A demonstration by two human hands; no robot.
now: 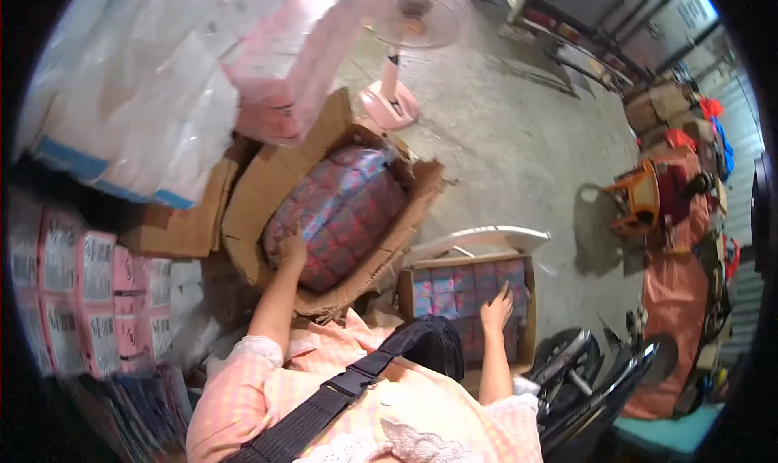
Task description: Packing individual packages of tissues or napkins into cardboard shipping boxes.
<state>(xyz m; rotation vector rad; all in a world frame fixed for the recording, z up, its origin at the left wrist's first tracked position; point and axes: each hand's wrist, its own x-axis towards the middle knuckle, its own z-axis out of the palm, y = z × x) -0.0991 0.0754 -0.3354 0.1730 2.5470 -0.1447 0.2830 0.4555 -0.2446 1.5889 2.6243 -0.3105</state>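
Observation:
A big plastic-wrapped bundle of patterned red, blue and grey packs (352,202) lies in a torn-edged cardboard carton (292,165). My left hand (293,248) rests on its near left end with the fingers spread, gripping nothing that I can see. To the right, a smaller cardboard box (530,305) holds rows of similar patterned packs (444,293). Over these packs is my right hand (497,311), fingers apart and holding nothing; whether it touches them I cannot tell.
Above the carton stands a pink pedestal fan (390,101). Clear plastic bags (146,98) and a pink wrapped package (279,92) crowd the upper left. Labelled pink packs (97,293) are stacked at left. A motorcycle (577,366) stands close on the right; an orange chair (635,197) is farther off.

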